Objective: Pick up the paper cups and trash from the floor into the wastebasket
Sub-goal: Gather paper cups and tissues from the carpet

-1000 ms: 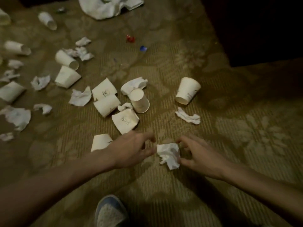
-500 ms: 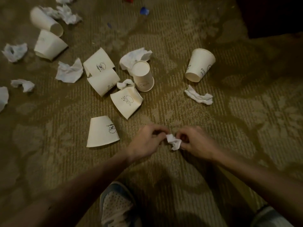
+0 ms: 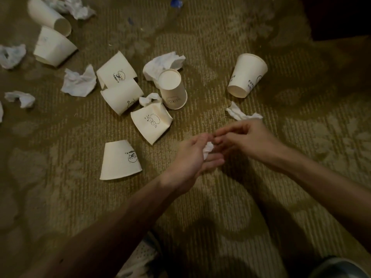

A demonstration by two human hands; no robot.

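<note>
Plainly the wad of tissue (image 3: 207,149) is the thing in hand, at the centre of the head view, held just above the carpet (image 3: 281,197). It looks weightless, soft and already crushed small, so it should take any squeeze without harm. Closing the whole fist round it seems the surest hold, since a loose pinch could let it spring open or slip out. The left hand (image 3: 191,157) comes up from the lower left, forearm slanting across the frame, thumb on top and fingers curled beneath, pinching the wad between them. The right hand (image 3: 248,140) reaches in from the lower right, fingers bent, their tips meeting the left thumb at the wad; whether they grip the paper or only touch it cannot be told. A flattened cup (image 3: 120,161) lies left of the hands, a tissue scrap (image 3: 244,115) just above the right hand, and a paper cup (image 3: 247,75) at upper right, with others clustered at upper centre and left. No wastebasket shows.
</note>
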